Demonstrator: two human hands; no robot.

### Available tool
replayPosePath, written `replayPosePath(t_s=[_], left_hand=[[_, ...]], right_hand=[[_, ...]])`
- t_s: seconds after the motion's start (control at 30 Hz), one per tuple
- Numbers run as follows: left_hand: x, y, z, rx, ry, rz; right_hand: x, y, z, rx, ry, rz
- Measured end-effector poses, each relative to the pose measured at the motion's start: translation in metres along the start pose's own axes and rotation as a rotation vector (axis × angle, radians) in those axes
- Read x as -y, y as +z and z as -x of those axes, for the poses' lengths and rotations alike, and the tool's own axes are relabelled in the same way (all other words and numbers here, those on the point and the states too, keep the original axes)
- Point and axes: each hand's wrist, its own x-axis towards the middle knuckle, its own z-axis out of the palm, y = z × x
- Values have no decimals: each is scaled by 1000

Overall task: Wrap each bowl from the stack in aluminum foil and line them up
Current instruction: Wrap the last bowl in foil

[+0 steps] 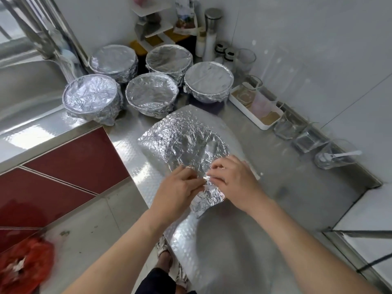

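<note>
Both hands pinch near foil sheet (186, 141) edge; sheet extends beyond fingers.

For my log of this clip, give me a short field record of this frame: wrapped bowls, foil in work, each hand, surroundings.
wrapped bowls: five foil-covered round bowls, two behind, three in front, at the back of the counter
foil in work: crumpled aluminum foil sheet, domed on the stainless steel counter; what lies under it cannot be told
left hand: pinches the sheet's near edge
right hand: pinches the same edge, beside the left
surroundings: steel sink at left; white tray with glass jars at right
</note>
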Motion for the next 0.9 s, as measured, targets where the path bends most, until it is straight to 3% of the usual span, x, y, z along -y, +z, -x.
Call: replayPosePath(t_s=[0.1,0.27,0.37,0.5,0.8,0.9], left_hand=[[6,-7,1,13,11,-4],[12,-21,3,27,-24,4],[10,-21,2,115,10,35],[14,-15,-1,101,63,-20],[19,-5,0,-44,167,-62],[19,-9,4,-38,159,-49]], right_hand=[[-9,-3,2,70,-49,-48],[3,1,6,20,-109,-49],[7,8,8,34,-74,-100],[7,13,11,41,-105,-47],[16,34,20,-275,-160,182],[27,41,21,-276,-121,200]])
